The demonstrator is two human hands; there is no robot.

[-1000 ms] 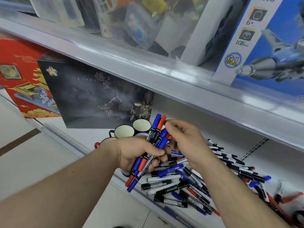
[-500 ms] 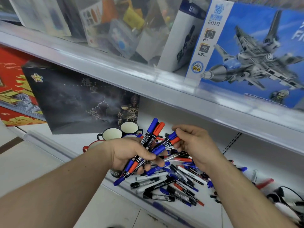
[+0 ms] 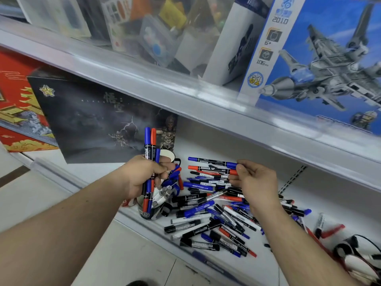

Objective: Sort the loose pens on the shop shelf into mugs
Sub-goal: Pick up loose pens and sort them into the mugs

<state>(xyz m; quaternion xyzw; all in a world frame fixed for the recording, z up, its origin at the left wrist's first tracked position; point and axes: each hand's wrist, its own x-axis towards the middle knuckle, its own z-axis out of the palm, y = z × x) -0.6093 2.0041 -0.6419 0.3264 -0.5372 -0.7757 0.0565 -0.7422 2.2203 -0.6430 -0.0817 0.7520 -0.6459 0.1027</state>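
At the left of the shelf (image 3: 61, 172), boxed sets stand against the back: a red box (image 3: 14, 112) at the far left and a dark box (image 3: 86, 120) beside it. Just right of the dark box, the left hand (image 3: 142, 176) is closed round a bundle of pens (image 3: 150, 172), blue- and red-capped, held roughly upright above the shelf's front edge. Behind that hand the pale rim of a mug (image 3: 168, 154) is seen, with more pens standing or leaning in a holder below it; how many mugs are there cannot be told, since the hand hides them.

Further right, the loose pens (image 3: 216, 215) are heaped across the middle of the shelf, reaching its front edge, in black, blue and red. Above the heap the right hand (image 3: 255, 180) pinches two pens by one end between thumb and fingertips: a blue pen (image 3: 212, 162) and a red pen (image 3: 212, 169), both held level and pointing left.

The pens are judged to be light, stiff and smooth-barrelled, so they are likely to slip or roll when gathered. A hold near the middle of the barrel is advised, since caps may pull off. At the far right corner, dark cables (image 3: 358, 250) lie on the shelf.
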